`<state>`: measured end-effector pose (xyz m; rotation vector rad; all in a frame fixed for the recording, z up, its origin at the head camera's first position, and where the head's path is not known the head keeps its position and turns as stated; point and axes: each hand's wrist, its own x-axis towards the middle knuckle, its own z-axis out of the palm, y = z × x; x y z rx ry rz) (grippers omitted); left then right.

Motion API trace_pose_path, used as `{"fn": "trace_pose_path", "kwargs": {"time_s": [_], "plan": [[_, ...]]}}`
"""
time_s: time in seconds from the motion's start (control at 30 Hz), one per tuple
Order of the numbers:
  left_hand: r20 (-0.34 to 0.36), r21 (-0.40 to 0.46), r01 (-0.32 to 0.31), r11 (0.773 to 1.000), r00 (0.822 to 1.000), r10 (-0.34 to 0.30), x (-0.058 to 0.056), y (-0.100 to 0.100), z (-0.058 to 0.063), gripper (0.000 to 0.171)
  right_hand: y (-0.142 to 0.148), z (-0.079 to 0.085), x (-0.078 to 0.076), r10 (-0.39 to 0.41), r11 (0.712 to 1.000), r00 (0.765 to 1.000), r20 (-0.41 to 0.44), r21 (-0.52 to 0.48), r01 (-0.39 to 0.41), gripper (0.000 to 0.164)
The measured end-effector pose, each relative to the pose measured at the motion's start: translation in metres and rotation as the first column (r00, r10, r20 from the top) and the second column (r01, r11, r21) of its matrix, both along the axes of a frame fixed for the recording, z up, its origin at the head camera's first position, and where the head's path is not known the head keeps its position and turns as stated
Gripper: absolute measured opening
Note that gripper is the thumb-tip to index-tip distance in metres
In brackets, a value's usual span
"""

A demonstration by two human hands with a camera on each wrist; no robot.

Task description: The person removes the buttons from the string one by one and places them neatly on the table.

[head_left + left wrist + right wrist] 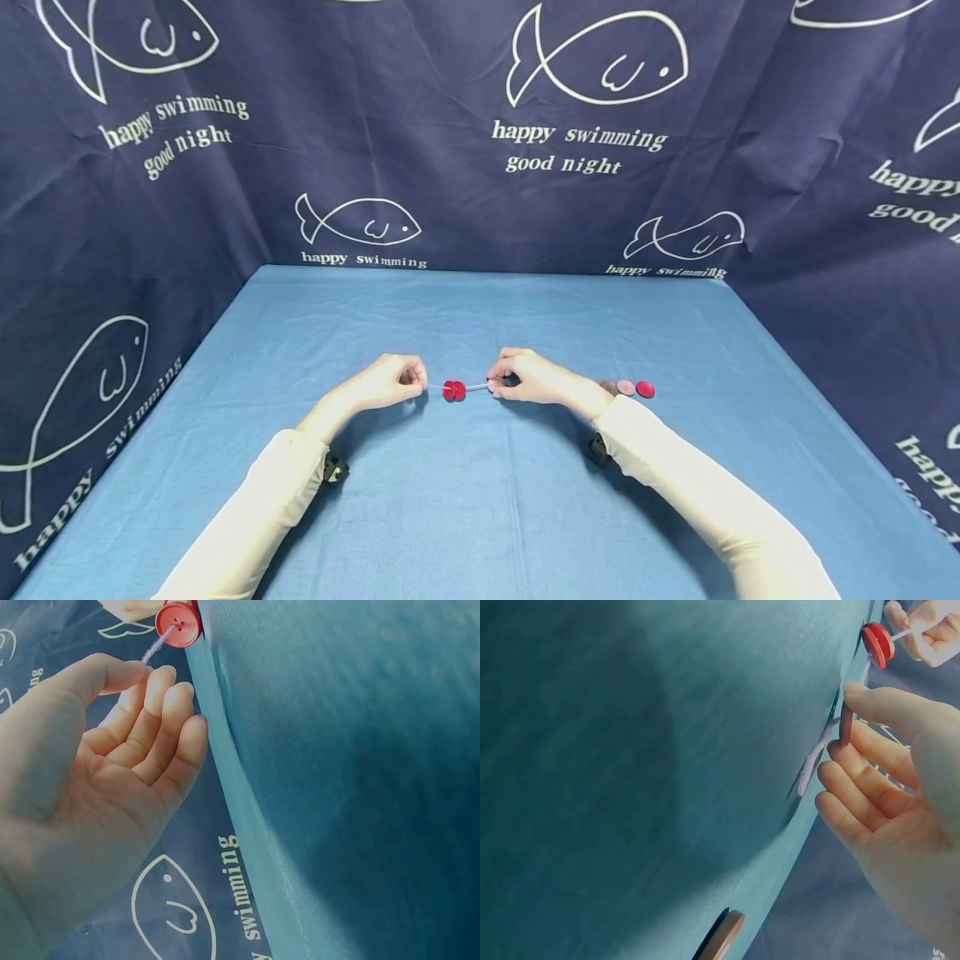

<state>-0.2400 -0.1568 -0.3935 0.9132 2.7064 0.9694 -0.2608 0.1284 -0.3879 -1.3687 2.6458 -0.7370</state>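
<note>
the left hand (386, 382) pinched a pale string (477, 387), seemingly to steady it, with two red buttons (460, 392) threaded on it between the hands. the right hand (528, 377) pinched a pinkish button (845, 724) by its rim over the tabletop (450, 500), perhaps to keep the string clear.

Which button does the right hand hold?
The dull pinkish button, pinched in the right hand; two red buttons sit on the string outside its grip, and others lie on the table.
</note>
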Motion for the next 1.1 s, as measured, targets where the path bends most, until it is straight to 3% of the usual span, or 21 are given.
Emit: {"fn": "trace_pose_path", "kwargs": {"time_s": [0.43,1.1], "plan": [[-0.025,0.008,0.0,1.0,1.0,0.001,-0.001,-0.002,0.002,0.005,0.011,-0.002,-0.004,0.009,1.0,0.998,-0.06,-0.022,-0.01,0.01],[-0.017,0.004,0.004,1.0,1.0,-0.003,0.0,-0.001,0.001,0.005,0.026,-0.001,0.001,-0.026,1.0,0.999,-0.037,-0.011,0.025,0.012]]}}
